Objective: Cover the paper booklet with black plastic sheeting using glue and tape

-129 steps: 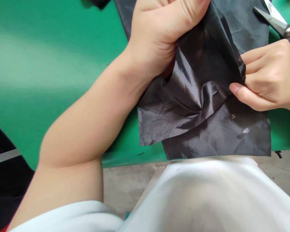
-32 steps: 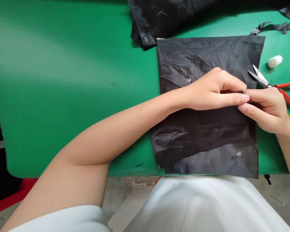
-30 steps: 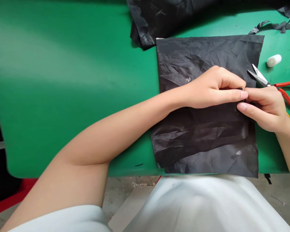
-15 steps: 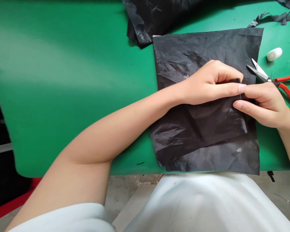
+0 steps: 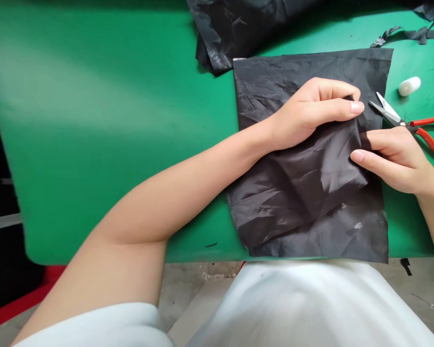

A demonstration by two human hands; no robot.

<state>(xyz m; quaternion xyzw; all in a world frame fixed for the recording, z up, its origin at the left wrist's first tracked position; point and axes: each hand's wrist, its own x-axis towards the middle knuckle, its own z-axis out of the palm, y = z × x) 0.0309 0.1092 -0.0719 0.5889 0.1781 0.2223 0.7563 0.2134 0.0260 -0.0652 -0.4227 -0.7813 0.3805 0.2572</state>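
Black fabric point(image 5: 318, 231) lies in layers on the green table, its upper layer lifted and creased. My left hand point(image 5: 323, 103) is closed on that layer, pinching it between thumb and curled fingers. Just below and to the right, my right hand point(image 5: 398, 159) has its thumb on top of the cloth and its fingers partly hidden at the fabric's edge; its grip is closed on the cloth. Red-handled scissors point(image 5: 401, 119) lie with blades parted beside the fabric, right behind my right hand.
A white cylindrical piece point(image 5: 409, 86) sits above the scissors. More black fabric point(image 5: 238, 29) is bunched at the top of the green table point(image 5: 94, 120). Black scraps point(image 5: 419, 34) lie at the upper right. The table's front edge runs close to my body.
My left hand has moved up and away from my right hand, pulling the upper layer higher into a raised fold. My right hand has barely moved.
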